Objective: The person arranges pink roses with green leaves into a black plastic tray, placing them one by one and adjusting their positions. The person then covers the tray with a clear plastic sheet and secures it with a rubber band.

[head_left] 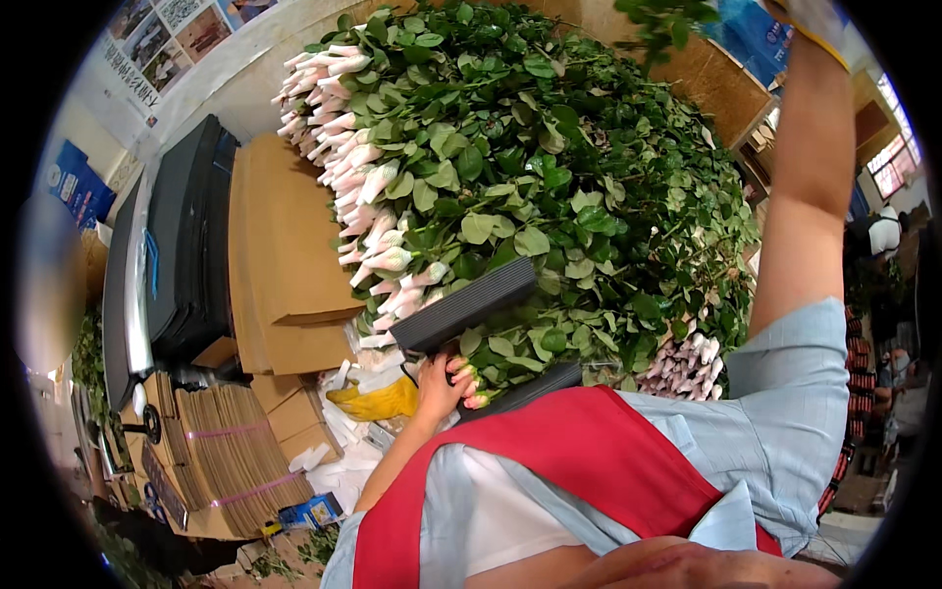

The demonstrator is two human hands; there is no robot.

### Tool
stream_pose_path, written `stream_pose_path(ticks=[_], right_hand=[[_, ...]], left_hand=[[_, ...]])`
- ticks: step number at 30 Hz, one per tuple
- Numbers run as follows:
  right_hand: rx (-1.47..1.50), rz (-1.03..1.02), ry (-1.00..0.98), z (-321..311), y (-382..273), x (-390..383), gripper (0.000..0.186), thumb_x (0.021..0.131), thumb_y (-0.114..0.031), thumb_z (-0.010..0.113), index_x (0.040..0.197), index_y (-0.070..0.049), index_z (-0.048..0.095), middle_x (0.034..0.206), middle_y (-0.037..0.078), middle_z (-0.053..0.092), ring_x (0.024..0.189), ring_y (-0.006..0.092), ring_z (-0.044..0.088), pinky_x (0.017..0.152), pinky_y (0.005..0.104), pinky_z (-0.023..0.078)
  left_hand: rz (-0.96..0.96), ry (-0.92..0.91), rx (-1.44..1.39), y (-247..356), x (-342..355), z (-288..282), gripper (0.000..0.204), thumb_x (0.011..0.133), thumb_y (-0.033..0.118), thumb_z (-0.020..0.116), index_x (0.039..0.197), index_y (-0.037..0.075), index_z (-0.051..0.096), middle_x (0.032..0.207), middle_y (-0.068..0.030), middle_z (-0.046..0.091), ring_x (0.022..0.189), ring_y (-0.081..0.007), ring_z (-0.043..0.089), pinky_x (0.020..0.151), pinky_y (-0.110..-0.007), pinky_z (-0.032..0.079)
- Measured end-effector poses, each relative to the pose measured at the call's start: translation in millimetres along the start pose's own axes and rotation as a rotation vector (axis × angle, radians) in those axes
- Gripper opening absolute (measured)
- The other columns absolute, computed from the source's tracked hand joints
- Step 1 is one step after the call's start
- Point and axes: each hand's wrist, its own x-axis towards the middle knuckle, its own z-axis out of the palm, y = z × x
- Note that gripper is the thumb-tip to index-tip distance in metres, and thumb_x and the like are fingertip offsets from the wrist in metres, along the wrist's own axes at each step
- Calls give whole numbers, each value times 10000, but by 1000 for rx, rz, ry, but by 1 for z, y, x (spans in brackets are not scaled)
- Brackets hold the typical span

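Observation:
My left hand (438, 386) is closed around a few pink and green rose heads (474, 392), whose leafy stems (525, 355) run to the right between two dark ribbed bars. One bar (466, 302) slants just above the hand; the lower bar (530, 390) lies against my body. My right arm stretches far up to the right. At the top edge my right hand (819, 18) is blurred and partly cut off, a yellow band at its wrist. Close to it, leafy stems (669, 22) hang in the air; whether the hand holds them is unclear.
A big heap of leafy roses (579, 167) with white-sleeved heads (363, 187) fills the far side. More wrapped heads (684, 368) lie at right. Cardboard sheets (285, 226), stacked flat cartons (231, 447), a black case (186, 245) and a yellow glove (378, 400) are at left.

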Motion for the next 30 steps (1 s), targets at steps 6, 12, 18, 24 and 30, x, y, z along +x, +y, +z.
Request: stream_pose_path(ticks=[6,12,18,24,30], right_hand=[[428,-50,-614,0,-41,-122,199,842,-202,630,1008,-98,663,909,135,698,740,323,695,651,387,564],[644,-230,-1394,149,-125,-321,226,824,-194,654,1032,-107,643,939,121,691,761,319,694,661,368,560],[493,-487,-1277,229,-139,-421,268,856,-150,592,1112,-73,580,1152,171,611,967,352,667,734,449,570],[64,-538,-1356,167,-136,-349,133,928,-129,497,951,-61,609,815,98,669,723,291,687,602,412,553],[323,-754,-794,170,-130,-359,196,890,-234,546,1011,-118,647,839,31,607,670,193,604,589,320,513]], left_hand=[[122,11,112,-16,2,2,432,742,258,783,1127,92,678,989,-169,650,1020,-392,570,895,-467,459],[59,0,-128,-19,0,8,409,750,216,758,1135,98,686,1126,-161,652,1137,-399,540,997,-452,442],[-45,-161,-61,-2,4,-7,322,932,308,555,1038,43,705,1126,-236,636,1140,-431,534,1072,-477,378],[-99,-78,-21,-20,6,12,441,1020,293,423,875,-25,692,1101,-252,650,1164,-441,517,1141,-489,293],[41,-51,45,-26,-4,12,245,921,264,595,1070,121,729,1263,-212,585,1195,-400,515,1147,-495,287]])
